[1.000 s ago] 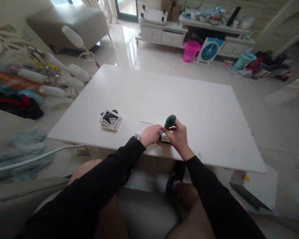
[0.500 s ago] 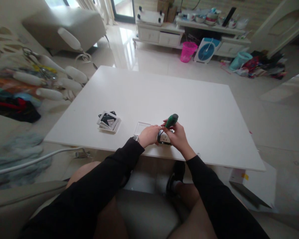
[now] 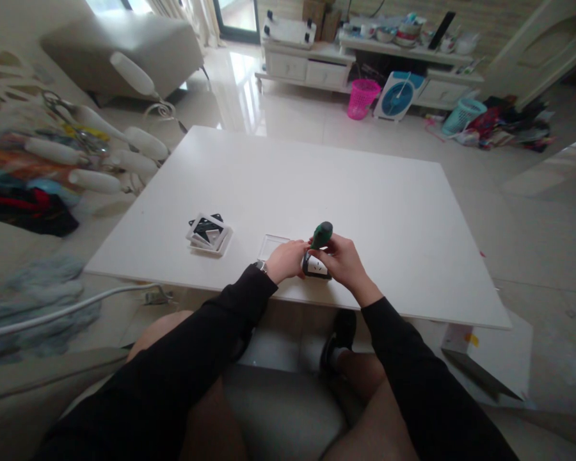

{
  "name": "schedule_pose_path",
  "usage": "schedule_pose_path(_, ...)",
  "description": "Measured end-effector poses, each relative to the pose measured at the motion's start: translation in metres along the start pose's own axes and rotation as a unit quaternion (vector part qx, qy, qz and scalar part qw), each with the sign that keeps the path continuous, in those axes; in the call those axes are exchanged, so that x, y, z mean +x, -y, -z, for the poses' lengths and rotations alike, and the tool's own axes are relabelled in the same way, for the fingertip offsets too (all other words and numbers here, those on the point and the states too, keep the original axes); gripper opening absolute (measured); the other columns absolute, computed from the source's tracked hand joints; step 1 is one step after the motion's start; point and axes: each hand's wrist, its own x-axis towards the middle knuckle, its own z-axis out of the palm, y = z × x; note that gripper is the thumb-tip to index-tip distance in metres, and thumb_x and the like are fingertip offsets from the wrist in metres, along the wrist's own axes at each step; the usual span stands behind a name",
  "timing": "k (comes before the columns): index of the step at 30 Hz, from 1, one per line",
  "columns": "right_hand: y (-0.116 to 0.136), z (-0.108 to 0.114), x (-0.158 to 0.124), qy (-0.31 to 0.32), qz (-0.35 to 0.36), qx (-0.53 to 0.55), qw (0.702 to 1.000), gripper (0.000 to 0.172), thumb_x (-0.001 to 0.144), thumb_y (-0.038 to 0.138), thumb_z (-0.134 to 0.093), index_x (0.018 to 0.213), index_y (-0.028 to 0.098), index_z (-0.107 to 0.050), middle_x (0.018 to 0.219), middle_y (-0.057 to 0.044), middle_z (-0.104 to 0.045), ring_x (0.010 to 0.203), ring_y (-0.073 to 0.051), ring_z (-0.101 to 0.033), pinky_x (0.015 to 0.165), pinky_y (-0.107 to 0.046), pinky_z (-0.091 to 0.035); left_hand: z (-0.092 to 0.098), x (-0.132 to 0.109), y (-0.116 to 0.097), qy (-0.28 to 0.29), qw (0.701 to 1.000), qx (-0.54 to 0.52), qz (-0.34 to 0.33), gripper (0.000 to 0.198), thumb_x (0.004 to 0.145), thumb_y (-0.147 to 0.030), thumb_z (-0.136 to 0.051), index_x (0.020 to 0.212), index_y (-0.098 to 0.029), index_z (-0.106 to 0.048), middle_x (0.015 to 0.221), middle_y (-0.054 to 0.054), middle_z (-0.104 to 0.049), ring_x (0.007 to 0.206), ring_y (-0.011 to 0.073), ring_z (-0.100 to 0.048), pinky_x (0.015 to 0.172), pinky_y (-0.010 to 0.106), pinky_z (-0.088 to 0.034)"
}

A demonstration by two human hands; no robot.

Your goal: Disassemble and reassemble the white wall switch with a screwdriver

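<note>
the right hand (image 3: 343,257) grips a green-and-black plastic-handled screwdriver (image 3: 322,235), tipped more upright than before, likely better aligned; at its six o'clock, the left hand (image 3: 287,260), grip unclear, touches a white, black-rimmed plastic socket's (image 3: 317,266) nine-o'clock side.

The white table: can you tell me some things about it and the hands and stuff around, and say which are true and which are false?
1. The right hand holds a green-handled tool. True.
2. The left hand is high above the socket. False: the left hand is right at the socket.
3. The socket has a white face. True.
4. The pink basket is on the table. False: the pink basket stands on the floor.
5. A pile of frames lies on the table. True.
</note>
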Motion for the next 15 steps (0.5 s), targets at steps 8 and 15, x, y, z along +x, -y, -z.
schedule_pose_path(8,0.001,-0.008,0.0,-0.048,-0.008,-0.007,0.999,0.032,0.082,0.051,-0.078,0.088,0.021,-0.069,0.085,-0.005,-0.073,0.077,-0.021,-0.069,0.062,-0.032,-0.058,-0.001,0.001,0.001,0.005,1.0,0.0,-0.004,0.063,0.064,-0.028,-0.092,0.121,-0.021,-0.065,0.121,0.01,-0.072,0.114,0.0308,-0.069,0.098,0.037,-0.054)
schedule_pose_path(15,-0.01,0.002,0.003,-0.197,-0.054,0.037,0.978,0.031,0.081,0.046,-0.079,0.093,0.022,-0.065,0.086,-0.002,-0.071,0.075,-0.018,-0.067,0.062,-0.031,-0.057,0.001,-0.001,-0.003,0.023,0.999,0.027,0.02,0.06,0.068,-0.031,-0.089,0.118,-0.017,-0.059,0.121,0.013,-0.068,0.114,0.0311,-0.068,0.093,0.035,-0.053)
